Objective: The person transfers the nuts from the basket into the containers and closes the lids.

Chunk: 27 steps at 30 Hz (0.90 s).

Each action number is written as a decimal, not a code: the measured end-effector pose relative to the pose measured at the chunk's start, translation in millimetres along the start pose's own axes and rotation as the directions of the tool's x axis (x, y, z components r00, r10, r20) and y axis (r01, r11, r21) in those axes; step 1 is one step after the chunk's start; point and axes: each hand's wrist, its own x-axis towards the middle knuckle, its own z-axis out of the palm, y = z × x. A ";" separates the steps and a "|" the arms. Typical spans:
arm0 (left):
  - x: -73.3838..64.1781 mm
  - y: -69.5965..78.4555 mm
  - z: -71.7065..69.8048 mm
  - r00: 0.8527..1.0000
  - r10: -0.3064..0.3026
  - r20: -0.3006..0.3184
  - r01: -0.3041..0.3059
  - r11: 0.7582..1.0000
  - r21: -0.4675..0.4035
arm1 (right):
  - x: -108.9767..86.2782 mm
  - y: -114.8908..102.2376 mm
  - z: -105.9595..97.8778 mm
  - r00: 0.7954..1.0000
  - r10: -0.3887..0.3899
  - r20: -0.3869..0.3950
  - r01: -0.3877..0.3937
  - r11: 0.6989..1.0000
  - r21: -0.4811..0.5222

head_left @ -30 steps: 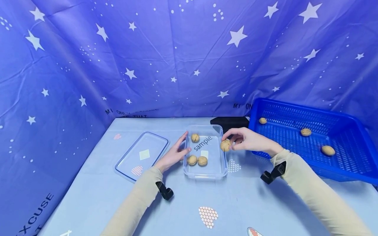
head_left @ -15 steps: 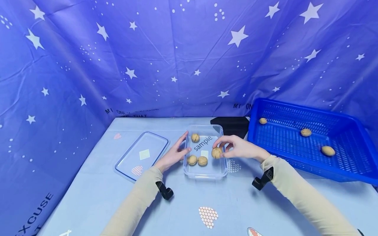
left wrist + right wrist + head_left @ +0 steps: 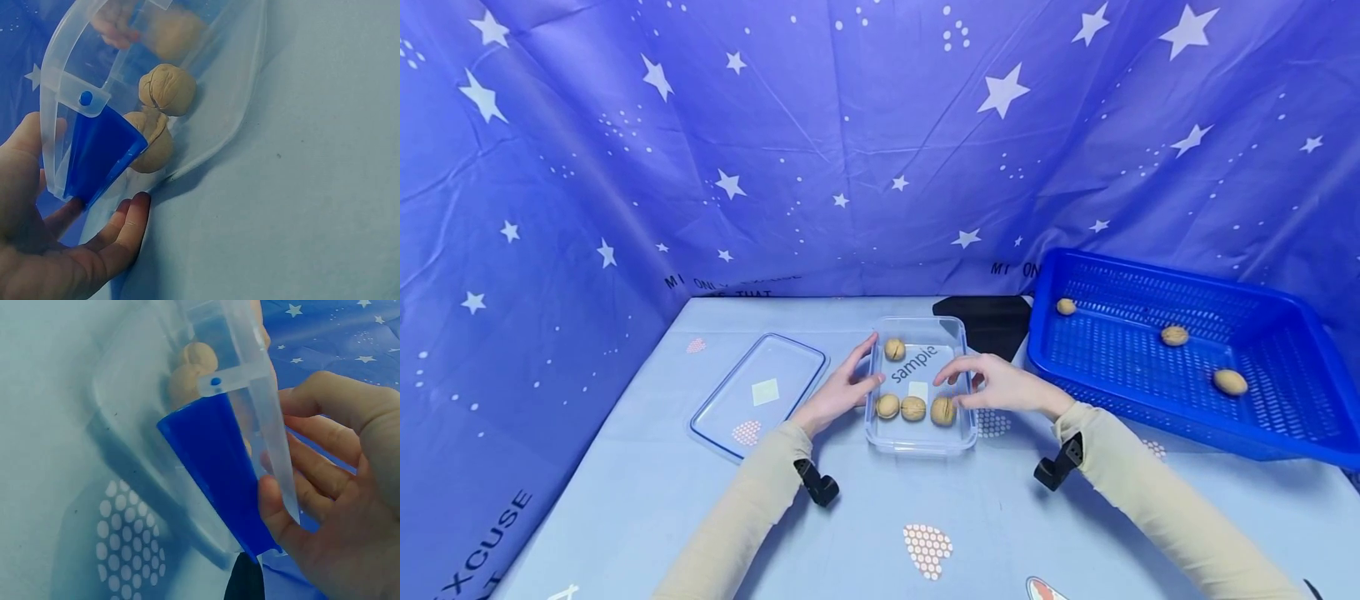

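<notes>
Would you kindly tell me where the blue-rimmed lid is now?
In the head view, the blue-rimmed lid lies on the table left of the clear container, with the left hand between them.

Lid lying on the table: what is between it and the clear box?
In the head view, the left hand lies between the lid and the clear box, its fingers at the box's side.

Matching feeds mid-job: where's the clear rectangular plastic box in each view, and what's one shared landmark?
Head: the clear rectangular plastic box sits just right of and below centre.
Left wrist: upper left, cut off by the top edge.
Right wrist: middle, also cut off at the top.
Landmark: round tan walnuts inside it.
</notes>
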 end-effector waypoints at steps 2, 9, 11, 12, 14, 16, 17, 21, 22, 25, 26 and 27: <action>0.5 0.4 0.4 1.000 0.004 0.001 -0.004 1.000 0.005 | -0.4 -1.1 -1.6 1.000 -0.002 -0.010 0.001 1.000 -0.002; 0.3 1.5 1.6 1.000 0.017 0.004 -0.017 1.000 0.011 | -4.8 -6.3 -9.9 0.997 0.022 -0.069 -0.021 1.000 0.012; 0.3 1.6 1.9 1.000 0.025 -0.001 -0.025 1.000 0.010 | -6.3 -7.7 -11.8 0.997 0.023 -0.076 -0.021 0.999 0.025; 0.3 1.6 2.1 1.000 0.027 -0.006 -0.027 1.000 0.007 | -7.0 -8.4 -12.8 0.997 0.025 -0.079 -0.023 0.999 0.031; 0.4 1.4 2.2 1.000 0.025 -0.015 -0.025 1.000 0.004 | -8.9 -10.1 -14.8 0.996 0.033 -0.083 -0.030 0.999 0.044; 0.5 1.5 2.1 0.999 0.026 -0.023 -0.027 1.000 -0.004 | -10.9 -12.1 -17.0 0.995 0.044 -0.089 -0.040 0.998 0.053; 0.8 1.3 1.9 0.999 0.025 -0.025 -0.025 1.000 -0.006 | -11.8 -13.2 -18.1 0.994 0.051 -0.093 -0.046 0.997 0.059; 1.4 0.4 1.4 0.999 0.023 -0.028 -0.023 1.000 -0.005 | -15.4 -16.5 -22.1 0.993 0.062 -0.105 -0.055 0.997 0.062; 1.4 0.6 1.5 0.999 0.025 -0.028 -0.025 1.000 -0.002 | -16.4 -16.9 -23.0 0.992 0.064 -0.107 -0.058 0.997 0.060; 0.8 1.8 2.3 0.999 0.021 -0.029 -0.021 1.000 0.000 | -19.8 -18.4 -26.2 0.992 0.065 -0.108 -0.059 0.997 0.058; 0.8 2.2 2.7 0.999 0.022 -0.029 -0.022 1.000 0.001 | -21.2 -18.7 -27.3 0.992 0.067 -0.109 -0.061 0.996 0.060; 0.7 2.8 3.0 0.999 0.021 -0.030 -0.021 1.000 0.000 | -22.6 -19.0 -28.4 0.992 0.067 -0.108 -0.061 0.996 0.063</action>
